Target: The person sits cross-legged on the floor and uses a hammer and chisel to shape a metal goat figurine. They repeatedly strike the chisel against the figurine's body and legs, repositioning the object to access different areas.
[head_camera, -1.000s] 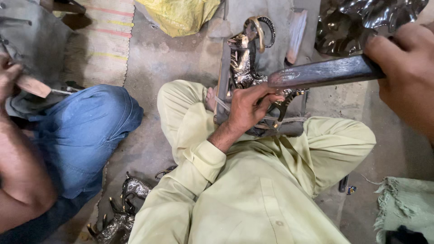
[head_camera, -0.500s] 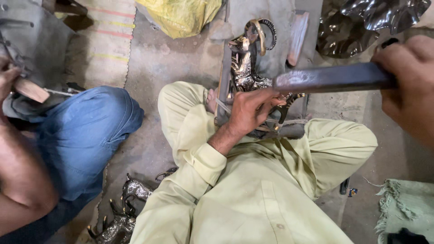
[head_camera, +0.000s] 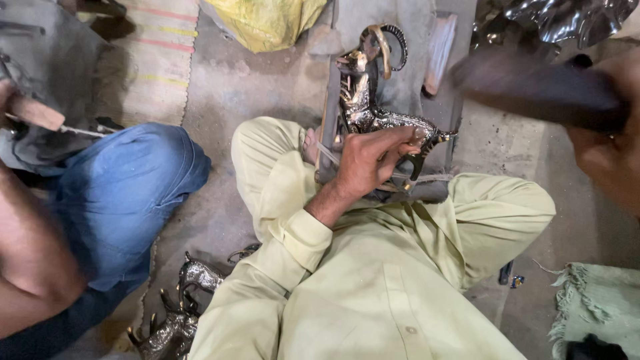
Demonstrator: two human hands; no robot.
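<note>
Two hands are at work over a metal goat figurine (head_camera: pixel 365 107), a shiny dark casting with curled horns that lies on a flat grey slab (head_camera: pixel 407 40) on the floor between the person's knees. The left hand (head_camera: pixel 370 163) is closed around the figurine's rear body, fingers curled over its back, pressing it down against the slab; the horned head points away from the person. The right hand (head_camera: pixel 610 143) is at the right edge of the view, raised and fisted around the end of a long dark bar-like tool (head_camera: pixel 533 87), heavily blurred, which reaches out above the slab, to the right of the figurine and apart from it. The person sits cross-legged in pale yellow-green clothes.

At the left, another person in blue trousers (head_camera: pixel 120 200) sits close by, a hand on a wooden-handled tool (head_camera: pixel 33 112) near the frame's edge. More dark metal animal figures (head_camera: pixel 177 310) lie on the floor by the person's left side. A yellow sack (head_camera: pixel 267 20) lies at the top, a striped mat (head_camera: pixel 157 53) beside it, and a green fringed cloth (head_camera: pixel 593 300) at the lower right.
</note>
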